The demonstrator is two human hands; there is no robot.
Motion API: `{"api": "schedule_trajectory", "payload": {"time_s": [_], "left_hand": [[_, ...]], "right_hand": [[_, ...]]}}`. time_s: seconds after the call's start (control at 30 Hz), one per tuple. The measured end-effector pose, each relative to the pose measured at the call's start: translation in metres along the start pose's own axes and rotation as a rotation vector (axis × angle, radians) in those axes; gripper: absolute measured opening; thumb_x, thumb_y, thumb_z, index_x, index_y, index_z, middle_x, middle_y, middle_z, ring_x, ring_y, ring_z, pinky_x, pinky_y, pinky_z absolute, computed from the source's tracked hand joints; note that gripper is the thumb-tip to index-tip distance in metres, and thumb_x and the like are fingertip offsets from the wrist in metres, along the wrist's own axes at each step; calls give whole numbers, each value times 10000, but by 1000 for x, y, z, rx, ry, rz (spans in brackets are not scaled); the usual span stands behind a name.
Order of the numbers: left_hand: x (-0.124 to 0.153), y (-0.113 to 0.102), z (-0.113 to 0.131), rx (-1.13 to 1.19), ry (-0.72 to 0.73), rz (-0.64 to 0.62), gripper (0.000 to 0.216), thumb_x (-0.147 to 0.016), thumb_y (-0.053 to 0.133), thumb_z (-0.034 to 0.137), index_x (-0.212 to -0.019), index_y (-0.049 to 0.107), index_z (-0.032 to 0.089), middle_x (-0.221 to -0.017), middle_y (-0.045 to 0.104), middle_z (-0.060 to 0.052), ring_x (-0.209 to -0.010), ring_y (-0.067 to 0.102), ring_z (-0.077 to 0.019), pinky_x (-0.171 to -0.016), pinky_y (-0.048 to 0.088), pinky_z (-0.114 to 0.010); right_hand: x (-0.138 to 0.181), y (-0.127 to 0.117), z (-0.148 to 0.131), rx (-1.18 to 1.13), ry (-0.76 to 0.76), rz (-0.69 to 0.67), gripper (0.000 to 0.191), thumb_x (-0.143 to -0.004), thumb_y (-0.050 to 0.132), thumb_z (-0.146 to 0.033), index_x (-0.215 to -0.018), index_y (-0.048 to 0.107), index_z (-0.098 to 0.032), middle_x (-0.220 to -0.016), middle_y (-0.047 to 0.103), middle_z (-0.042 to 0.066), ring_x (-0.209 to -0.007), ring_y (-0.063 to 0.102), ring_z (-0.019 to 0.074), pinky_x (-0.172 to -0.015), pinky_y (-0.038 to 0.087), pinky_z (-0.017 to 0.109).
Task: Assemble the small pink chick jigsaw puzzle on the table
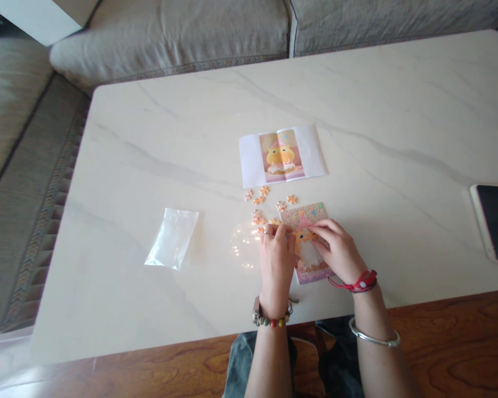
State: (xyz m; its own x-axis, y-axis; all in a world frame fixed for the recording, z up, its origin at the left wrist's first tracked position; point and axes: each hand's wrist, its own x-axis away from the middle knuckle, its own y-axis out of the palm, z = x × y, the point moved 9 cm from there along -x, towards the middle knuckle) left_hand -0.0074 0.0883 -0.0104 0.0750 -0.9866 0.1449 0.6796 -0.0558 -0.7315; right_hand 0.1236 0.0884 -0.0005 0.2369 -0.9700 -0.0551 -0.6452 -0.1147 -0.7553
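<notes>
A partly filled jigsaw puzzle (313,275) of a yellow cartoon animal lies on the table, with a pale bare patch in its middle. My left hand (276,249) is closed at the puzzle's left edge, fingers bent together; anything between its fingertips is hidden. Over the upper right part of the puzzle, my right hand (338,247) rests its fingertips on the surface, thumb apart from the fingers. Several loose orange and white puzzle pieces (258,216) lie left of and above the puzzle, some close to my left fingers.
Beyond the pieces lies a creased paper sheet (251,160) with the printed animal picture. A clear plastic bag (172,239) is on the left of the white marbled table (128,309). At the far right is a phone (497,221). A grey sofa (182,38) borders the table.
</notes>
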Motion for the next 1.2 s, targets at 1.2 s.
{"api": "schedule_trajectory", "payload": {"time_s": [1.2], "left_hand": [[0, 0, 0, -26, -7, 2, 111, -767, 443, 174, -802, 549, 185, -806, 491, -36, -767, 476, -136, -690, 405, -274]], "right_hand": [[1, 1, -3, 52, 62, 41, 205, -758, 479, -114, -806, 668, -176, -842, 610, 70, -769, 574, 170, -726, 477, 300]]}}
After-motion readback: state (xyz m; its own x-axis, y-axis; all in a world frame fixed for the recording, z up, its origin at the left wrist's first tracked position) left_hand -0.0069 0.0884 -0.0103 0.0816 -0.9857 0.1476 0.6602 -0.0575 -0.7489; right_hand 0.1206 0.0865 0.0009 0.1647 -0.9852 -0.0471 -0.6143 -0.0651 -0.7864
